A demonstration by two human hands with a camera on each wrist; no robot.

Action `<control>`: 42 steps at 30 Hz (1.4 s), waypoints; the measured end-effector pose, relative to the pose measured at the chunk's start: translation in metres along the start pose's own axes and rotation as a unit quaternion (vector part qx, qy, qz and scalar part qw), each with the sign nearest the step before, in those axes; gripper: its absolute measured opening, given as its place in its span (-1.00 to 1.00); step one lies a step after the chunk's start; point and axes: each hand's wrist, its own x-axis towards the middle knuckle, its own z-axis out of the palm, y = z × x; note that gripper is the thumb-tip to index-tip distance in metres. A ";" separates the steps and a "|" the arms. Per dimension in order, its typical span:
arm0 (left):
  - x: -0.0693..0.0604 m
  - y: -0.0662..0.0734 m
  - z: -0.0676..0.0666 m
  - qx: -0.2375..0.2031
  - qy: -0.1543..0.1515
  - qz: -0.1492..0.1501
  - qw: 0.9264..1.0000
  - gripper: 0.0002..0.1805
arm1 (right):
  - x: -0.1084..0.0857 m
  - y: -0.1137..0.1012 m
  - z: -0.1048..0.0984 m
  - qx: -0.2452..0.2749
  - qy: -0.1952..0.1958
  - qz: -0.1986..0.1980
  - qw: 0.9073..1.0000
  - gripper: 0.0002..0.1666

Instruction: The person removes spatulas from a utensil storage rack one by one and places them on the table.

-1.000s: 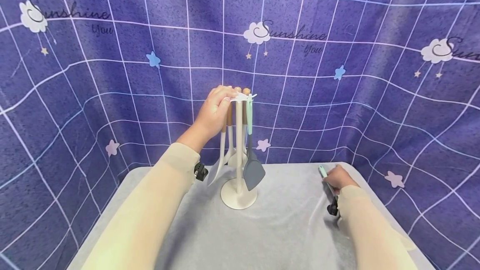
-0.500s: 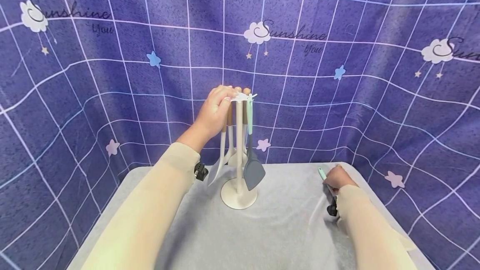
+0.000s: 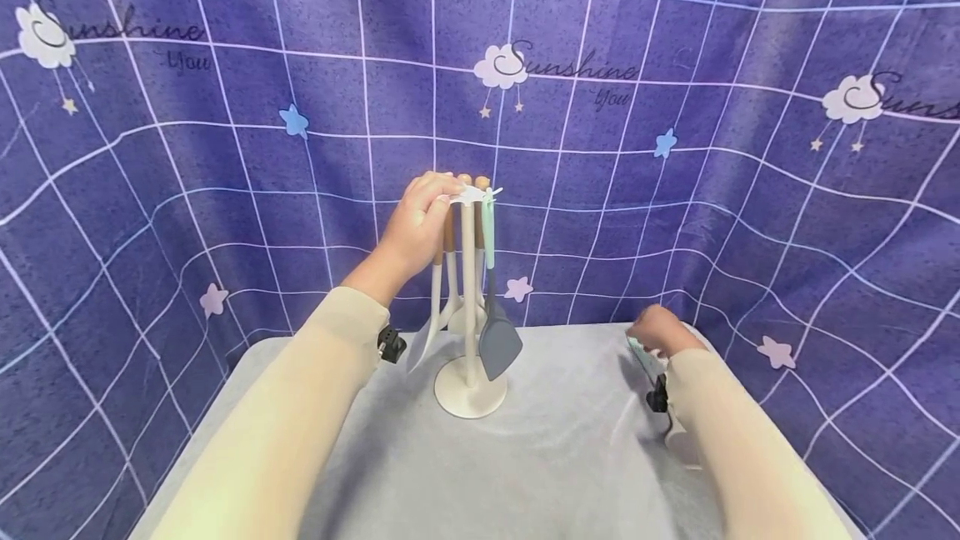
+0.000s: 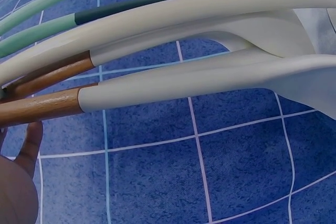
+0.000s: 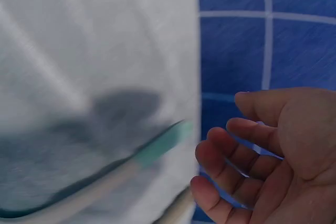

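My left hand (image 3: 411, 227) holds the top of a cream utensil stand (image 3: 469, 290), fingers over its upper edge and thumb in front. From the stand hang several utensils: a dark grey turner (image 3: 500, 348) with a mint handle, and white ones with brown handles (image 4: 47, 106). Over at the table's right back, my right hand (image 3: 660, 330) hovers above a utensil with a mint handle (image 5: 163, 145) and pale shaft, which lies on the cloth. The right wrist view shows that hand's fingers loosely bent with nothing in them, apart from the handle. The sleeve hides most of the utensil.
Grey cloth covers the table (image 3: 555, 457). Part of another brown-toned handle (image 5: 178, 205) shows beside the right fingers. A white piece (image 3: 681, 448) peeks out under the right sleeve. A purple grid-patterned curtain (image 3: 585, 215) stands close behind and on both sides.
My right hand has let go of the mint-handled utensil and risen away from it. My left hand stays on the stand. The head view has shifted slightly.
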 end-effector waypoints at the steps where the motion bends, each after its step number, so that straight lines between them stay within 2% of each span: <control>1: 0.000 -0.001 -0.001 0.001 0.002 0.000 1.000 -0.60 | 0.000 -0.009 -0.004 -0.006 0.011 -0.018 1.000 -0.68; 5: 0.002 -0.002 -0.003 0.002 -0.001 0.002 1.000 -0.58 | -0.004 -0.048 -0.021 -0.027 0.076 -0.088 0.993 -0.67; 9: 0.003 0.000 -0.003 0.003 -0.007 0.000 1.000 -0.58 | -0.017 -0.092 -0.037 -0.004 0.125 -0.149 0.981 -0.64; 15: 0.000 0.001 -0.001 0.005 -0.004 -0.007 1.000 -0.59 | -0.040 -0.160 -0.052 0.052 0.147 -0.237 0.959 -0.55; 23: -0.001 0.003 0.001 0.001 0.001 -0.010 1.000 -0.60 | -0.065 -0.240 -0.067 0.120 0.163 -0.314 0.928 -0.40; 27: -0.002 0.003 -0.001 0.000 0.002 -0.011 1.000 -0.60 | -0.067 -0.273 -0.072 0.144 0.148 -0.356 0.911 -0.37; 32: -0.001 0.001 -0.004 0.011 -0.003 -0.010 1.000 -0.58 | -0.067 -0.301 -0.071 0.142 0.084 -0.383 0.909 -0.29; 36: -0.001 -0.002 -0.004 0.012 -0.006 -0.008 1.000 -0.57 | -0.064 -0.309 -0.066 0.136 0.047 -0.401 0.905 -0.29; 42: -0.003 0.000 -0.003 -0.008 -0.005 -0.017 1.000 -0.58 | -0.061 -0.306 -0.063 0.122 0.018 -0.444 0.887 -0.35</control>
